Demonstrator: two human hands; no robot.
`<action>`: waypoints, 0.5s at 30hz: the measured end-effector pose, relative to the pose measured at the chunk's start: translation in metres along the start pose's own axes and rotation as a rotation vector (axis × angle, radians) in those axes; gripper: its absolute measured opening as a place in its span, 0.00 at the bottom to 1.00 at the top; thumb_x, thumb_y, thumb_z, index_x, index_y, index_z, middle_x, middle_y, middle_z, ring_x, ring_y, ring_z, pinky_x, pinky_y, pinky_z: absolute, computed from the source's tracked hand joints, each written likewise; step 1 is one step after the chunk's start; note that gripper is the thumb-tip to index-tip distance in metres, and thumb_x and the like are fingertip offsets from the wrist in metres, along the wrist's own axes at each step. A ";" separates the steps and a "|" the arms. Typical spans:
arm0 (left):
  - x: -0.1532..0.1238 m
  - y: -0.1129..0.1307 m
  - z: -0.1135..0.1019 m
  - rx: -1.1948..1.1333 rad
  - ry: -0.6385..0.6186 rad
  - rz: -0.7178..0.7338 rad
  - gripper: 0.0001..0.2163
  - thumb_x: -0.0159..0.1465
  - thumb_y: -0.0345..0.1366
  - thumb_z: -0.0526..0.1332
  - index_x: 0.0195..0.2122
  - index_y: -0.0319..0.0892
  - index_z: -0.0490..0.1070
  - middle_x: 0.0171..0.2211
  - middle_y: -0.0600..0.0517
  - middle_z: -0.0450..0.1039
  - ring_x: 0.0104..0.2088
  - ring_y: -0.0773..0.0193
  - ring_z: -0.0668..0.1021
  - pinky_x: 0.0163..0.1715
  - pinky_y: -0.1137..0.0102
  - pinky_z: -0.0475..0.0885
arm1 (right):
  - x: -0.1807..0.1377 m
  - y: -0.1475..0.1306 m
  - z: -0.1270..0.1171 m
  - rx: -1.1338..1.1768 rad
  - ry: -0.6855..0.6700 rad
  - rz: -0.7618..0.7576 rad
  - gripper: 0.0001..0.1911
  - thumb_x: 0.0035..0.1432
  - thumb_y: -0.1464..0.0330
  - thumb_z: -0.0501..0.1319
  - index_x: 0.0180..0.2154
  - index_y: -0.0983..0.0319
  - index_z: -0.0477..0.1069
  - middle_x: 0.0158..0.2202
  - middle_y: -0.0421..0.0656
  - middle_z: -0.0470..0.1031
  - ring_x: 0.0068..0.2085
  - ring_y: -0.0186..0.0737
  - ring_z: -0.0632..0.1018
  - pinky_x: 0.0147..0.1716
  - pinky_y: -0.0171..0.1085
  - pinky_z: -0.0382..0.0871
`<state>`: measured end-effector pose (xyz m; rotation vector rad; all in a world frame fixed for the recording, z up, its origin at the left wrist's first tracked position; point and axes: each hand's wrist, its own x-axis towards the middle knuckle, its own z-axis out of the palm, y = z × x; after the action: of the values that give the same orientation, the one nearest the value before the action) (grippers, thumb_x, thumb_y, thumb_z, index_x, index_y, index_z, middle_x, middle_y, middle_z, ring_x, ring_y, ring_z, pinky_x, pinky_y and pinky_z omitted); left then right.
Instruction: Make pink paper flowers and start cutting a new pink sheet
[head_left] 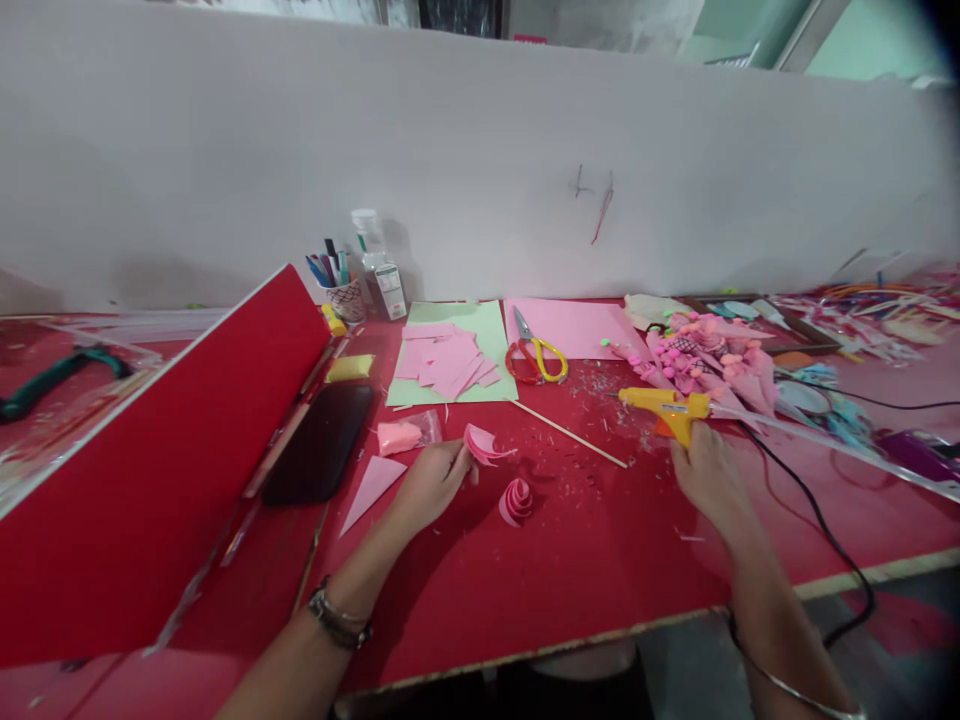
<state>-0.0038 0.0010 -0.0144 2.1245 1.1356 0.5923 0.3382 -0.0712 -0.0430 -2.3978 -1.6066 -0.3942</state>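
My left hand (433,482) pinches a curled strip of pink paper (484,445) between thumb and fingers, a little above the red table. Just right of it, a pink paper spiral rose (517,500) rests on the tabletop. My right hand (709,470) is closed around the handle of a yellow hot glue gun (671,405), whose nozzle points left. A long clear glue stick (832,437) sticks out of the gun's back. Near my left hand lie a pink paper triangle (373,492) and a small bag of pink material (405,433).
Pink paper pieces (446,360) lie on a green sheet (480,392); scissors (536,358) overlap a pink sheet. A thin stick (570,434) lies mid-table. Pink paper cones (712,360) are heaped at right. A phone (321,445) and a red board (172,470) are left. A black cord (817,510) trails right.
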 end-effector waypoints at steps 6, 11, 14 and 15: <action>0.003 -0.010 -0.010 0.081 0.033 -0.018 0.18 0.63 0.36 0.42 0.21 0.40 0.65 0.19 0.53 0.69 0.21 0.67 0.70 0.25 0.74 0.61 | -0.003 0.001 -0.014 -0.142 -0.020 0.016 0.25 0.54 0.59 0.50 0.45 0.73 0.61 0.34 0.55 0.68 0.37 0.52 0.69 0.36 0.43 0.62; 0.002 -0.015 -0.017 0.145 0.041 -0.035 0.17 0.62 0.36 0.43 0.21 0.41 0.65 0.20 0.52 0.70 0.22 0.65 0.71 0.24 0.73 0.60 | -0.006 0.010 -0.011 -0.020 -0.003 -0.007 0.24 0.54 0.61 0.50 0.48 0.71 0.59 0.38 0.55 0.69 0.40 0.51 0.70 0.38 0.43 0.63; 0.003 -0.017 -0.017 0.172 0.031 -0.029 0.17 0.62 0.35 0.44 0.20 0.41 0.65 0.19 0.51 0.69 0.22 0.65 0.71 0.24 0.73 0.60 | -0.007 0.016 -0.003 0.101 -0.018 0.053 0.22 0.55 0.63 0.49 0.47 0.70 0.60 0.40 0.55 0.69 0.40 0.48 0.72 0.37 0.41 0.64; 0.003 -0.017 -0.017 0.179 0.027 -0.027 0.17 0.62 0.35 0.44 0.20 0.41 0.65 0.19 0.51 0.69 0.22 0.65 0.70 0.24 0.73 0.60 | -0.006 0.018 0.000 0.115 -0.031 0.079 0.21 0.55 0.63 0.48 0.46 0.70 0.61 0.39 0.55 0.70 0.39 0.48 0.72 0.36 0.41 0.64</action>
<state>-0.0227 0.0160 -0.0143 2.2534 1.2719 0.5261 0.3529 -0.0834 -0.0458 -2.3824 -1.4991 -0.2442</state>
